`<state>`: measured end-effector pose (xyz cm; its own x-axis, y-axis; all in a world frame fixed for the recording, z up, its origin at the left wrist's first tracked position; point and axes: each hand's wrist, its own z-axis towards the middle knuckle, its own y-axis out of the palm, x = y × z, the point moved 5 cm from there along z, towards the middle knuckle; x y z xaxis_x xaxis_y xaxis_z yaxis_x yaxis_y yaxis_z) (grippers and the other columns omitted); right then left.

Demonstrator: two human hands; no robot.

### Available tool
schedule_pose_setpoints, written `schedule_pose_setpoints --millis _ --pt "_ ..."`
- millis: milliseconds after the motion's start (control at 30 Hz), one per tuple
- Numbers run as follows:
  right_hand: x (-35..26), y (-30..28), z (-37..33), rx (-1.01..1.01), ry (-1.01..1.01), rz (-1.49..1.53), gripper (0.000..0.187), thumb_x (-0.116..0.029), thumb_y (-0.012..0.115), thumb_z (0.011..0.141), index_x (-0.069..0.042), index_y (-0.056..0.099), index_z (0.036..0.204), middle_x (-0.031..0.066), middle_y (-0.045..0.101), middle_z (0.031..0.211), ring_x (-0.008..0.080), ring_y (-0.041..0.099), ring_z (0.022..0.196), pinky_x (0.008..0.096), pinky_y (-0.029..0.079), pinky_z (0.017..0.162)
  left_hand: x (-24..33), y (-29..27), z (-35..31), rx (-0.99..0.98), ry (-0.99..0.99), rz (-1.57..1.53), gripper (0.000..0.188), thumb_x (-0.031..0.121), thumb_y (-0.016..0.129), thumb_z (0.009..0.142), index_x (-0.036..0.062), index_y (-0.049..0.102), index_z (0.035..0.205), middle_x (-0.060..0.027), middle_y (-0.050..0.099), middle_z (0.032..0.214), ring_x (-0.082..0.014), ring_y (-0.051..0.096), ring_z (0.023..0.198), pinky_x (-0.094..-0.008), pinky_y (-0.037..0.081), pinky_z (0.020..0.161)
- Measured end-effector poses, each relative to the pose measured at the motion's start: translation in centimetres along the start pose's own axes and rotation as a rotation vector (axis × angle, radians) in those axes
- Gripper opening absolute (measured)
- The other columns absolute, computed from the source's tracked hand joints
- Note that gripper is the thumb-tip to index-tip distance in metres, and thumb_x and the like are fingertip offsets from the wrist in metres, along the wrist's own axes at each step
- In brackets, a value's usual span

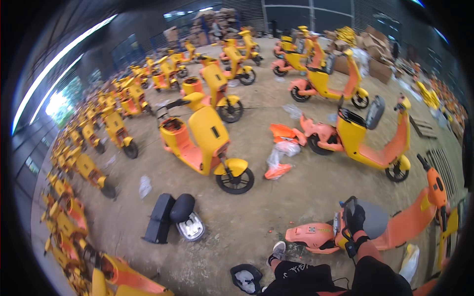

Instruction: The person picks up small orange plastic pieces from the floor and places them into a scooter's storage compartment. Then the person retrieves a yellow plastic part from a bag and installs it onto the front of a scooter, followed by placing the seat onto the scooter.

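My right hand, in a black glove with a dark band at the wrist, reaches over the under-seat opening of an orange scooter close by on the right. The grey seat appears tipped forward, next to the hand. The black rim of the opening shows just beyond the glove. Dark glove against dark rim leaves the fingers unclear. Beside my wrist hangs a small black box-like piece, and a thin dark cable curves below it. My left hand is out of sight.
A yellow-orange scooter stands ahead, another with raised seat to the right. On the floor lie a black bin, a dark seat, orange panels and a black helmet-like shell. Scooter rows line the left.
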<state>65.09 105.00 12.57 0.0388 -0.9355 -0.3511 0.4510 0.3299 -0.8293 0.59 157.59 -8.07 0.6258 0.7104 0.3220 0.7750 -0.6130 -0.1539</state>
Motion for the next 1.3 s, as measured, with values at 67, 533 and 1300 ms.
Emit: schedule_pose_setpoints --millis 67,533,1300 --pt "1.4 2.6 0.0 -0.163 0.220 -0.151 0.069 -0.050 0.068 0.085 -0.004 0.052 0.133 0.0220 0.058 0.126 0.0415 0.053 0.118 0.0501 0.042 0.100 5.0 2.9 0.8 -0.057 0.056 0.095 0.020 0.020 0.059 0.091 0.0057 0.058 0.105 -0.0113 0.063 0.087 -0.0285 0.061 0.065 -0.0419 0.049 0.051" --pt "4.5 6.5 1.2 -0.257 0.563 -0.299 0.055 -0.019 0.057 0.090 -0.006 0.044 0.142 0.0147 0.062 0.111 0.0319 0.060 0.102 0.0484 0.047 0.082 46.6 23.0 5.4 -0.145 0.333 0.821 0.036 0.025 0.053 0.095 0.0061 0.055 0.126 -0.0133 0.071 0.095 -0.0236 0.070 0.071 -0.0333 0.052 0.052" --pt "-13.6 11.2 -5.1 -0.045 1.071 -0.127 0.020 -0.021 0.059 0.091 -0.006 0.064 0.102 0.0150 0.066 0.090 0.0343 0.064 0.085 0.0442 0.050 0.074 84.0 78.8 17.6 -0.458 0.346 1.702 0.032 0.005 0.041 0.092 0.0041 0.057 0.120 -0.0110 0.068 0.082 -0.0190 0.064 0.062 -0.0333 0.049 0.050"
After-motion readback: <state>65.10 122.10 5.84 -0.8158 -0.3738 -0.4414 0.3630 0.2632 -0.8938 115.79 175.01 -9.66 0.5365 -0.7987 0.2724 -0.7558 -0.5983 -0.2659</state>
